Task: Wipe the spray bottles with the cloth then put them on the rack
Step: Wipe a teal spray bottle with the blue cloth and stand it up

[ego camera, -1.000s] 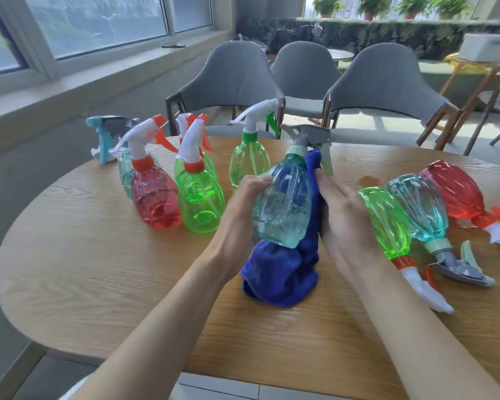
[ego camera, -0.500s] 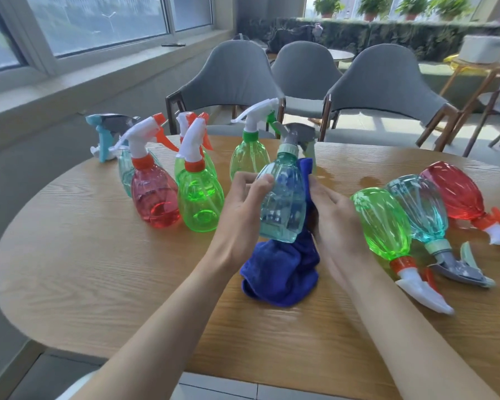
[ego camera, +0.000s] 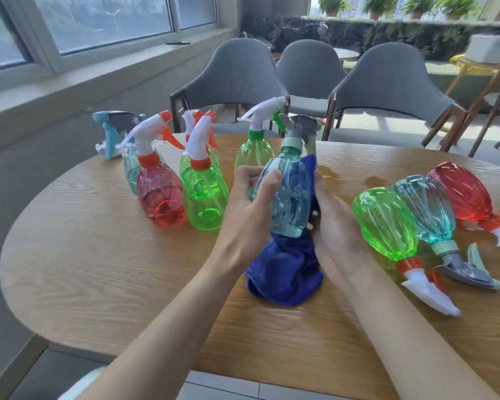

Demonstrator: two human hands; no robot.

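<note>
A clear blue spray bottle (ego camera: 289, 194) with a grey trigger head is held nearly upright above the round wooden table (ego camera: 104, 269). My left hand (ego camera: 248, 206) grips its left side, thumb across the front. My right hand (ego camera: 338, 223) holds a dark blue cloth (ego camera: 286, 272) against the bottle's right and back side; the cloth hangs down onto the table. Several upright bottles stand at the left, among them a red bottle (ego camera: 159, 194) and a green bottle (ego camera: 204, 197). Three bottles lie at the right: green (ego camera: 387, 226), teal (ego camera: 427, 209), red (ego camera: 462, 192).
Grey chairs (ego camera: 237, 79) stand behind the table's far edge. A window sill (ego camera: 98, 70) runs along the left. A pale green upright bottle (ego camera: 254, 151) stands just behind the held one. A wooden stand (ego camera: 479, 82) is at the far right. No rack is visible.
The held bottle turned from leaning right to more upright and shifted slightly left. My right hand slid lower along the cloth, against the bottle's side.
</note>
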